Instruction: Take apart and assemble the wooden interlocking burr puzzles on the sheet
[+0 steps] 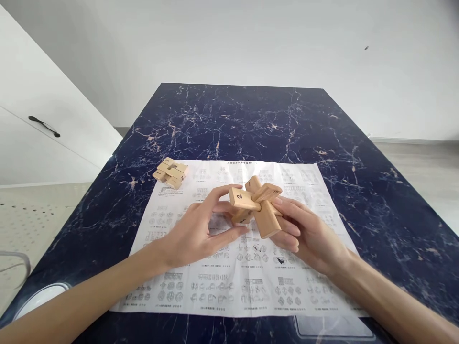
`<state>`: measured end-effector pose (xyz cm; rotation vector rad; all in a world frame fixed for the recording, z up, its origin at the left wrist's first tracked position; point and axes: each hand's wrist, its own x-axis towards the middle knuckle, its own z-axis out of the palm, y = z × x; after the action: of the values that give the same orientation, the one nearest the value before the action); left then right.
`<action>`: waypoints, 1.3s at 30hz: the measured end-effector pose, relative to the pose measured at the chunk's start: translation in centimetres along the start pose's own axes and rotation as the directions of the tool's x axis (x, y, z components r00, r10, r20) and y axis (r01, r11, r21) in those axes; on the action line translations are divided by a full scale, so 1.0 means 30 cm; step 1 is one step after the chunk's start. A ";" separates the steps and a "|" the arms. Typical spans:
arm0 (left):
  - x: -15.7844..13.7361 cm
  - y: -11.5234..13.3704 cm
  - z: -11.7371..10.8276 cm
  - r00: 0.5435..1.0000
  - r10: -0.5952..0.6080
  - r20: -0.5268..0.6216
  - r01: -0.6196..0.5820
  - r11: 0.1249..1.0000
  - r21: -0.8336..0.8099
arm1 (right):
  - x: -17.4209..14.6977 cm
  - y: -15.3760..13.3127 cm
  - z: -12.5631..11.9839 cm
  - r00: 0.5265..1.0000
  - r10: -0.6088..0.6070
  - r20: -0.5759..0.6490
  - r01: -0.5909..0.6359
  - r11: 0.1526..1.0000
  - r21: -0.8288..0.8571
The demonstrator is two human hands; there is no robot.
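A wooden interlocking burr puzzle (266, 219) is held up over a printed paper sheet, its rounded bars crossing one another and sticking out several ways. Numbers are marked on some bars, with a 2 on the left one. My right hand (304, 227) grips the puzzle from the right, thumb on top and fingers beneath. Around its left side curve the index finger and thumb of my left hand (201, 227), closed on the left bars; the exact contact points are partly hidden. The instruction sheet (215, 267) below shows rows of small assembly drawings and printed characters.
A second, flatter wooden puzzle (170, 173) with numbered pieces rests at the sheet's upper left corner. The dark blue marble-patterned table (233, 119) extends toward a pale wall. A white cabinet with a black handle (43, 126) stands to the left, above a perforated beige surface (28, 229).
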<state>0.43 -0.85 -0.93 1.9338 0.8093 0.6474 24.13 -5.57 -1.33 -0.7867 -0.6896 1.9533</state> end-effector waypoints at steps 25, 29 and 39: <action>0.002 0.008 0.008 0.985 0.099 -0.141 -0.104 0.994 -0.035 | 0.004 -0.002 0.005 0.992 0.129 -0.018 -0.126 0.987 0.096; 0.004 0.012 0.007 0.987 0.086 -0.138 -0.099 0.991 -0.094 | 0.001 -0.007 0.009 0.992 0.127 0.028 -0.129 0.984 0.122; 0.008 0.045 -0.009 0.981 0.028 -0.194 -0.063 0.983 -0.175 | -0.014 -0.018 0.042 1.000 0.002 -0.031 -0.007 0.987 -0.162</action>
<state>0.77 -1.01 0.42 1.7478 0.7967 0.9142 23.64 -5.90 -0.05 -0.9161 -0.8372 1.9022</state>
